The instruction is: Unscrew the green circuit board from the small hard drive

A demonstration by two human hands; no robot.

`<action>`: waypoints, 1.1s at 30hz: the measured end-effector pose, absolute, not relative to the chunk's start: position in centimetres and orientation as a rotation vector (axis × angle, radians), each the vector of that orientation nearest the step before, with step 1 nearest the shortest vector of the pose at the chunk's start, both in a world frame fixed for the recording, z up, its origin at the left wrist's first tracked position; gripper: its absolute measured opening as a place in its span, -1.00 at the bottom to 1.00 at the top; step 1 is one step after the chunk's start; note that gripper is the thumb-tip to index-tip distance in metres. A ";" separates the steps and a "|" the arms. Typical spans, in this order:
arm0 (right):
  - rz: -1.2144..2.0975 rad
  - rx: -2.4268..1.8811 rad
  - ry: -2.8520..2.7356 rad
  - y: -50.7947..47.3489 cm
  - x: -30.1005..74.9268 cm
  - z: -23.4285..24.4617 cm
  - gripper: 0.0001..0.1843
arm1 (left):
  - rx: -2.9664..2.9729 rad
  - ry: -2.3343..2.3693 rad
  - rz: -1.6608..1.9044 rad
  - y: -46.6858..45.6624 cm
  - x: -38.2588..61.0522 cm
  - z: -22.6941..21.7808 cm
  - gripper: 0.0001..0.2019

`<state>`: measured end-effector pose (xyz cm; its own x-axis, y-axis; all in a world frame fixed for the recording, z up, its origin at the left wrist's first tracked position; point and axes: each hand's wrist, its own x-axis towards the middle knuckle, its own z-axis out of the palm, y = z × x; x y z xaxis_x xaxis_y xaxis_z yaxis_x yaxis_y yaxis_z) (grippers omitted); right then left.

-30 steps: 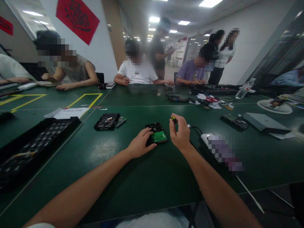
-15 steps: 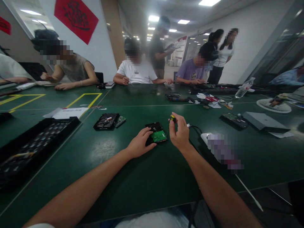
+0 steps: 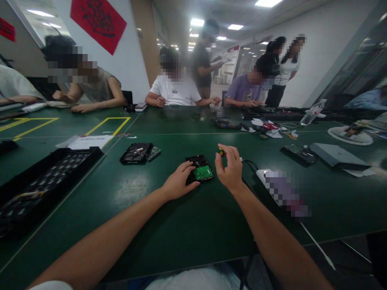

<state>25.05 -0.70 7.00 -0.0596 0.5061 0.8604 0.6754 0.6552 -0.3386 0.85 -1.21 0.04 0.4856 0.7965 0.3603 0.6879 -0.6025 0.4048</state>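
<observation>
A black hard drive (image 3: 199, 161) with a green circuit board (image 3: 203, 172) facing up lies flat on the table. My left hand (image 3: 179, 180) holds its left side, fingers over the top and thumb along the near edge. Just right of the drive, my right hand (image 3: 229, 169) is raised above the table. Its thumb and fingers pinch the yellow and black handle of a small screwdriver (image 3: 221, 152). The thin shaft points down toward the drive's right edge; whether its tip touches the board I cannot tell.
At left lie another opened drive (image 3: 136, 153), a loose circuit board (image 3: 155, 153) and a long black tray (image 3: 45, 189). A white power strip (image 3: 266, 181) with a cable is at right, near another drive (image 3: 298, 154) and a grey box (image 3: 338, 155). People sit across the table (image 3: 145, 249).
The view has shifted very slightly. My right hand has turned a little about the screwdriver handle, covering more of it. My left hand stays on the hard drive.
</observation>
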 end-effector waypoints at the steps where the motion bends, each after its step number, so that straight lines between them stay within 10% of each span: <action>1: -0.183 -0.963 -1.712 -0.7 25.1 7.0 -0.65 | 2.525 1.279 0.774 -1.2 0.8 0.0 -0.36; 33: -0.173 -0.960 -1.683 -0.5 25.1 6.7 -0.69 | 2.538 1.274 0.784 -1.2 0.9 0.1 -0.36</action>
<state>25.11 -0.53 6.75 -0.0328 0.5002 0.8653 0.6655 0.6568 -0.3545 0.88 -1.22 0.06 0.4893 0.7897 0.3701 0.6866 -0.6105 0.3949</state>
